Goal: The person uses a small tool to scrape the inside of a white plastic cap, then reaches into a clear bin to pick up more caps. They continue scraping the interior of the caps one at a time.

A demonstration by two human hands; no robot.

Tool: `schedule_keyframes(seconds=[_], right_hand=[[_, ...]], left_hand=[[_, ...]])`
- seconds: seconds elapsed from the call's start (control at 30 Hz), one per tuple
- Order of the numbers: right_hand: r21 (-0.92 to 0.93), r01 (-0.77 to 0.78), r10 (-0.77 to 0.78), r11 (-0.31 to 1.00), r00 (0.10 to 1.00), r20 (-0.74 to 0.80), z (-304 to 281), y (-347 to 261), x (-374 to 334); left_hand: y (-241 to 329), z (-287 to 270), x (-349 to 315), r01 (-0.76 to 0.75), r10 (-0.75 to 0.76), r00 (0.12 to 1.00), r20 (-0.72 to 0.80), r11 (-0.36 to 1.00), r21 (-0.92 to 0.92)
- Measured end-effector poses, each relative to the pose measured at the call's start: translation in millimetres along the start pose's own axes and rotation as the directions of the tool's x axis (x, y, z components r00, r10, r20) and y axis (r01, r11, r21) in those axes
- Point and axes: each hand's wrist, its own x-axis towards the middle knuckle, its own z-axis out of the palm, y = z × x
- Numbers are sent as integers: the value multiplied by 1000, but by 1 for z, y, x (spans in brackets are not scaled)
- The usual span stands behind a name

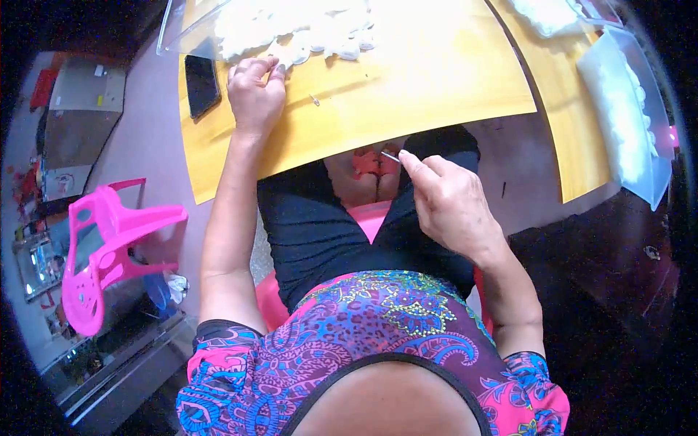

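My left hand [256, 94] is over the far left part of the yellow table [436, 94], its fingers curled and closed on a small white piece [289, 55]. That piece is at the near edge of a heap of white pieces [313, 33], which glare blurs. My right hand [449, 200] is above my lap, short of the table's near edge. Between its thumb and forefinger is a thin, greyish, rod-like tool [390, 155], pointing up and left. Most of the tool is hidden in the hand.
A black phone [202, 86] lies left of my left hand. A tiny pale object [315, 100] rests on the table. To the right, a clear plastic bin [658, 171] holds more white pieces. A pink plastic chair [109, 243] stands on the floor at the left.
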Motion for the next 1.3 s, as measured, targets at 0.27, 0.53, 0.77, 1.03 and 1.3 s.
schedule_keyframes(seconds=[0.27,0.53,0.77,1.03,1.3], right_hand=[[310,-91,108,946,994,-36,0,3,3],[923,-330,396,199,889,232,-11,0,8],[912,-356,378,203,888,262,-16,3,5],[862,-376,422,341,880,217,-15,2,5],[696,-308,353,649,932,83,-16,8,5]], left_hand=[[41,-17,-17,18,10,998,55,872,-488],[130,-45,-75,-151,337,938,74,593,-791],[145,-42,-81,-73,280,949,141,635,-769],[153,-32,-97,561,-39,827,561,131,-817],[143,-30,-87,791,25,599,800,-175,-587]])
